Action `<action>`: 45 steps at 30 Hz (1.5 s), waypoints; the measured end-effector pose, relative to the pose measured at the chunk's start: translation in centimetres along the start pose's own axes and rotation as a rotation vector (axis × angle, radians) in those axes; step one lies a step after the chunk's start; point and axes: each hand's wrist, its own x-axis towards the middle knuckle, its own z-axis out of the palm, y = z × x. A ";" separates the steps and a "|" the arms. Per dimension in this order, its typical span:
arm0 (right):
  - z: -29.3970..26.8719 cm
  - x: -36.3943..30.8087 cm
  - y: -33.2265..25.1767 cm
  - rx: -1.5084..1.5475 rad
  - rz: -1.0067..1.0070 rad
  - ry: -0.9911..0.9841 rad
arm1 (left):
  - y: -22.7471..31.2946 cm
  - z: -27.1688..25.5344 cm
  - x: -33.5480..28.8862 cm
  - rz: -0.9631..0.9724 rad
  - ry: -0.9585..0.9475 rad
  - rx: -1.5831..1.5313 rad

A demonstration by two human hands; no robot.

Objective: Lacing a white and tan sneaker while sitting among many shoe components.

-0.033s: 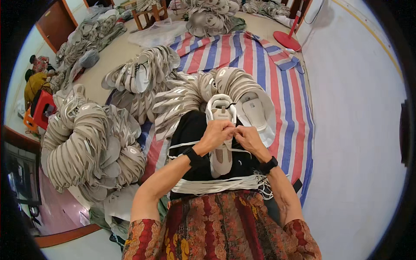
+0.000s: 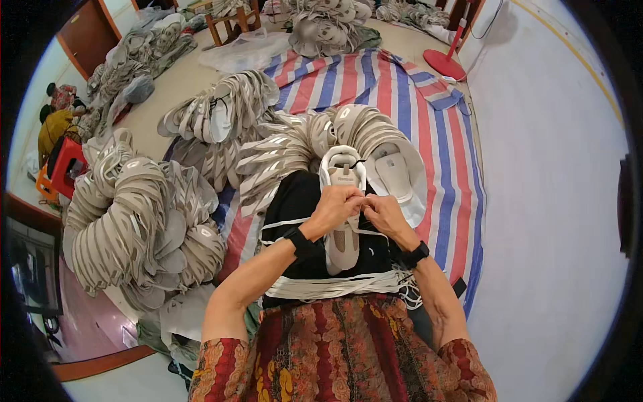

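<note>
A beige and white sneaker upper (image 2: pixel 342 253) lies lengthwise on the black cloth (image 2: pixel 288 194) over my lap, its padded collar pointing away from me. Over its lacing area, my left hand (image 2: pixel 337 205) and my right hand (image 2: pixel 387 216) meet fingertip to fingertip. Both pinch a white shoelace (image 2: pixel 375 232), whose loose lengths trail out to either side of the upper. The exact spot between the fingertips is mostly hidden. Close to my waist, a bundle of white laces (image 2: pixel 328 287) stretches across the cloth.
Beyond my lap, a curved stack of sneaker uppers (image 2: pixel 365 124) rests on a striped tarp (image 2: pixel 439 154). More stacked uppers (image 2: pixel 124 214) stand at left. A white wall (image 2: pixel 549 201) runs along the right, near a red round stand base (image 2: pixel 444 64). People (image 2: pixel 57 130) sit far left.
</note>
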 end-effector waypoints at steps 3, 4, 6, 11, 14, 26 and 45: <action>-0.2 -0.2 -0.4 0.262 0.226 -0.075 | 0.1 -0.5 -0.3 0.049 0.000 -0.003; -0.4 -0.4 -0.6 0.272 0.163 -0.078 | 0.0 -0.9 -0.5 0.039 0.042 -0.063; -0.8 -0.5 -1.4 0.534 0.496 -0.063 | -0.4 -2.1 -1.4 0.087 0.212 -0.153; -1.0 1.1 -3.6 0.000 -0.146 0.167 | -2.4 -4.6 -4.1 0.001 0.343 -0.095; 0.5 1.9 -4.8 -0.038 -0.277 0.037 | -3.2 -4.6 -4.5 -0.081 0.164 0.049; 1.7 2.2 -5.0 -0.118 -0.241 -0.076 | -4.5 -4.1 -3.8 0.103 0.186 0.430; 3.7 2.0 -4.2 -0.497 -0.492 0.029 | -4.6 -3.5 -3.0 0.211 0.158 0.467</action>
